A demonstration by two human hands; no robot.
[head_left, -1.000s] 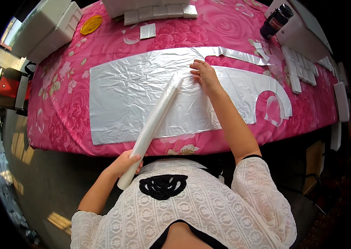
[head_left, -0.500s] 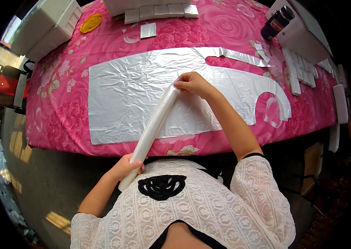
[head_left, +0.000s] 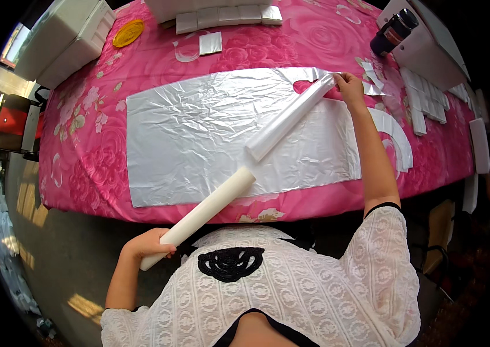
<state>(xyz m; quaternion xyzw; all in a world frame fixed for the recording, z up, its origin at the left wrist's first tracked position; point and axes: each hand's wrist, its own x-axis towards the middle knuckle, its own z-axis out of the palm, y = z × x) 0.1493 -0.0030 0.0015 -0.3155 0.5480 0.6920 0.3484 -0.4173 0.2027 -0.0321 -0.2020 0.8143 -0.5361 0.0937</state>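
Observation:
My left hand point(head_left: 151, 243) grips the lower end of a cream-white tube point(head_left: 207, 207), slanted up over the table's near edge. In my right hand point(head_left: 349, 89) is pinched the far end of a rolled-up clear plastic film point(head_left: 291, 117), apart from the tube by a small gap. Under the roll, silvery-white plastic aprons point(head_left: 181, 133) lie flat and creased on the table, with curved cut-outs and neck straps toward the right.
A pink flowered cloth point(head_left: 83, 173) covers the table. Folded silvery packets point(head_left: 227, 15) line the back, with one lone packet point(head_left: 210, 43) in front. More packets point(head_left: 424, 98) are at right, near a dark flask point(head_left: 394, 32). A foam box point(head_left: 65, 37) and yellow disc point(head_left: 128, 33) sit back left.
My right hand has moved away and to the right, drawing the rolled film off the tube. My left hand has shifted slightly left and down with the tube.

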